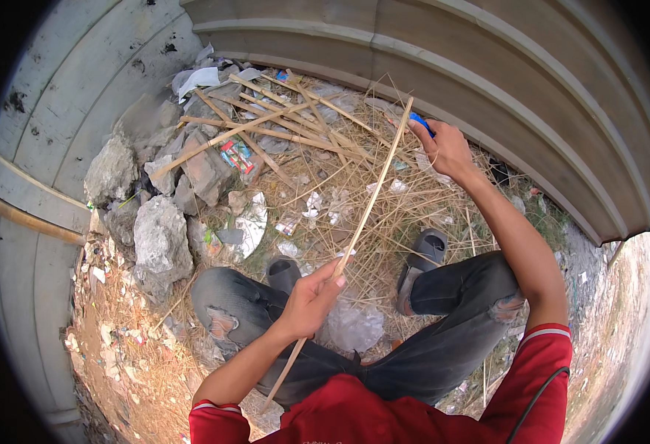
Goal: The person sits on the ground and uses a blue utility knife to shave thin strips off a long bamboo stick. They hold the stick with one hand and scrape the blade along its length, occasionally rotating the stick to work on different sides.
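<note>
Head: left hand point(311, 298) clasps strip point(376, 189) (slender, woody); right hand point(447, 150), blue tool point(422, 123).

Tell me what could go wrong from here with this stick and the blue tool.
The blue tool in the right hand is close to the stick; its working edge isn't clear, but a slip could perhaps send it toward the left hand, which grips the stick nearer the body. The stick's near end runs past the jeans, torn at the knees, so a jerk might scratch bare skin.

Littered ground point(129, 366), grey rocks point(160, 240), crossed wooden strips point(230, 138), dry straw point(376, 259), crumpled clear plastic point(353, 328)
</note>
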Demonstrator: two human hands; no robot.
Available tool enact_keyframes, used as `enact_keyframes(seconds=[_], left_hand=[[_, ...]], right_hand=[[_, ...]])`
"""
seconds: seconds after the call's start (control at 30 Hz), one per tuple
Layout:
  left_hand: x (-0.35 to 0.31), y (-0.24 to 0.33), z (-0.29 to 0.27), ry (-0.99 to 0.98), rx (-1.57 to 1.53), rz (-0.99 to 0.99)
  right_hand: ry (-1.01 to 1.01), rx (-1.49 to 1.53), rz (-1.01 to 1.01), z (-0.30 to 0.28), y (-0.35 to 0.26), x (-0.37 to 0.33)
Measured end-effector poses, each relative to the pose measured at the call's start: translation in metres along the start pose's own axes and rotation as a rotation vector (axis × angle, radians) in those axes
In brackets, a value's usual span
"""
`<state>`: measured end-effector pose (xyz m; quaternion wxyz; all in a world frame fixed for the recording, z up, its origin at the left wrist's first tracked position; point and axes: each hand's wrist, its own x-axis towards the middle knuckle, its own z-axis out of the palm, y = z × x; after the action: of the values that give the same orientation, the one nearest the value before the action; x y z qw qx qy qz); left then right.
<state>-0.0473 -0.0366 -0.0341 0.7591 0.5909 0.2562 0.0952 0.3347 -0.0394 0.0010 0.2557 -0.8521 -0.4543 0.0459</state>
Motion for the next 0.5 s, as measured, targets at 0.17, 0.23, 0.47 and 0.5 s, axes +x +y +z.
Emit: enact_keyframes(seconds=[0.17,0.23,0.47,0.5], left_hand=[[-0.028,-0.008,-0.011,-0.098,0.127,-0.016],[-0.027,-0.013,-0.016,0.001,0.143,0.011],[-0.006,-0.009,-0.018,0.121,0.049,0.092],[-0.003,-0.009,-0.016,0.105,0.060,0.110]], right_hand=[[0.390,0.211,0.248,-0.036,0.118,0.018],[0.204,0.503,0.355,-0.033,0.119,0.005],[-0.202,0.916,0.166,-0.039,0.000,-0.035],[-0.220,0.890,0.129,-0.037,-0.014,-0.036]])
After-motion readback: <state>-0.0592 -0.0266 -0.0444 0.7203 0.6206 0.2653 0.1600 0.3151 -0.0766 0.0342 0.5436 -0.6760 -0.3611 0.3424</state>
